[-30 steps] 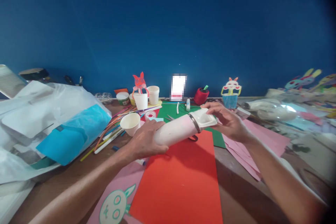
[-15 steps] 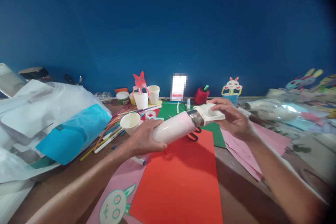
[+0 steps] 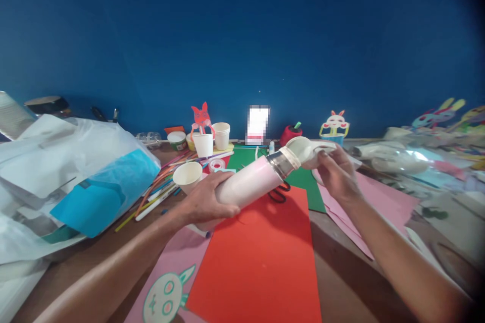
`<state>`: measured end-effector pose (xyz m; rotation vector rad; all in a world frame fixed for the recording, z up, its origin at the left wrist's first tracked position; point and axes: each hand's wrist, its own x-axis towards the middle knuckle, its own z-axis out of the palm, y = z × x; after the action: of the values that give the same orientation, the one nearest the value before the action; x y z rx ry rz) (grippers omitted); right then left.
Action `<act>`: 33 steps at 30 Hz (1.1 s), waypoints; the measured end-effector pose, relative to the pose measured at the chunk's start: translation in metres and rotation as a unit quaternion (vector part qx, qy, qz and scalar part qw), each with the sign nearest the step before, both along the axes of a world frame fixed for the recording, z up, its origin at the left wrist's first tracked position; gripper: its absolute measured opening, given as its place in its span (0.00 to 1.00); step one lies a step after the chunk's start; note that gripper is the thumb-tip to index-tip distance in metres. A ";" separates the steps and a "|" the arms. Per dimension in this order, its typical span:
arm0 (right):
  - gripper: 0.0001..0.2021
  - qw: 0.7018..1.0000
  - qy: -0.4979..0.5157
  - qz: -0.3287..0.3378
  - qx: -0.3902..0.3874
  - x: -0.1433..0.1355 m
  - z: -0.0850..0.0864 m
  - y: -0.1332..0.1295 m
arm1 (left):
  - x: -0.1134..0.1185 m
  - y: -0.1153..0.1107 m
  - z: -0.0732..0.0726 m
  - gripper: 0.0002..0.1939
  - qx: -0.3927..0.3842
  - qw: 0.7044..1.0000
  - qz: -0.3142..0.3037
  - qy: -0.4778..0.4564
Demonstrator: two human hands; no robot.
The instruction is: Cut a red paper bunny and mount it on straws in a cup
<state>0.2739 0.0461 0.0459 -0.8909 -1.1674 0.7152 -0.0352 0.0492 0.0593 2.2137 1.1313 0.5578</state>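
My left hand (image 3: 210,196) wraps around the lower body of a pale pink-white thermos flask (image 3: 248,181), tilted with its steel neck up to the right. In my right hand (image 3: 339,172) is the flask's white cup lid (image 3: 301,149), gripped by its handle side. The lid is turned so its hollow inside shows, right by the flask's mouth; whether the two touch I cannot tell. Beneath the flask lie a red sheet (image 3: 265,257) and black-handled scissors (image 3: 279,193), partly covered.
A white paper cup (image 3: 188,175) stands near my left hand, beside coloured pipe cleaners (image 3: 151,196). Paper-cup figures (image 3: 204,144) (image 3: 333,128) stand at the back. A stuffed plastic bag (image 3: 94,161) fills the left; pink sheets (image 3: 386,197) and plastic wrapping (image 3: 397,159) lie right.
The cup lid has come off the neck and turned, showing its inside, as my right hand moved slightly right. My left hand and the flask shifted a little left.
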 end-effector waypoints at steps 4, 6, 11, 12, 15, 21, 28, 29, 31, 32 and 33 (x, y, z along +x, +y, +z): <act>0.11 0.986 0.067 0.086 -0.125 -0.010 -0.021 0.005 | -0.002 0.000 -0.001 0.36 -0.002 1.000 -0.015 -0.012; 0.11 0.971 0.072 0.130 -0.190 -0.020 -0.028 0.002 | -0.003 0.000 -0.001 0.37 -0.007 1.000 -0.020 -0.013; 0.10 0.947 0.035 0.158 -0.276 -0.048 -0.036 -0.017 | -0.005 0.002 0.001 0.36 -0.032 0.998 -0.036 -0.037; 0.10 0.945 0.020 0.160 -0.284 -0.053 -0.037 -0.020 | -0.006 0.002 0.001 0.35 -0.039 0.997 -0.041 -0.046; 0.11 0.947 -0.072 0.141 -0.280 -0.060 -0.041 -0.026 | -0.007 0.003 0.001 0.34 -0.054 0.995 -0.052 -0.069; 0.16 0.914 -0.375 0.016 -0.157 -0.052 -0.051 -0.022 | -0.008 0.003 -0.002 0.34 -0.065 0.993 -0.056 -0.087; 0.14 0.821 -0.548 -0.074 -0.140 -0.053 -0.053 -0.026 | -0.010 -0.004 0.004 0.35 -0.070 0.992 -0.083 -0.067; 0.14 0.812 -0.563 -0.076 -0.132 -0.055 -0.052 -0.027 | -0.011 -0.006 0.004 0.35 -0.072 0.992 -0.081 -0.065; 0.14 0.795 -0.590 -0.078 -0.115 -0.058 -0.051 -0.029 | -0.015 -0.009 0.004 0.35 -0.070 0.993 -0.076 -0.058; 0.13 0.790 -0.599 -0.075 -0.109 -0.059 -0.050 -0.030 | -0.018 -0.010 0.004 0.35 -0.068 0.993 -0.073 -0.055; 0.13 0.788 -0.603 -0.070 -0.103 -0.060 -0.049 -0.030 | -0.020 -0.010 0.004 0.35 -0.064 0.994 -0.068 -0.052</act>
<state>0.2134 0.0160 -0.0028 -1.7062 -2.1232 0.0494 -0.0548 0.0392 0.0630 2.1067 0.9295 0.5207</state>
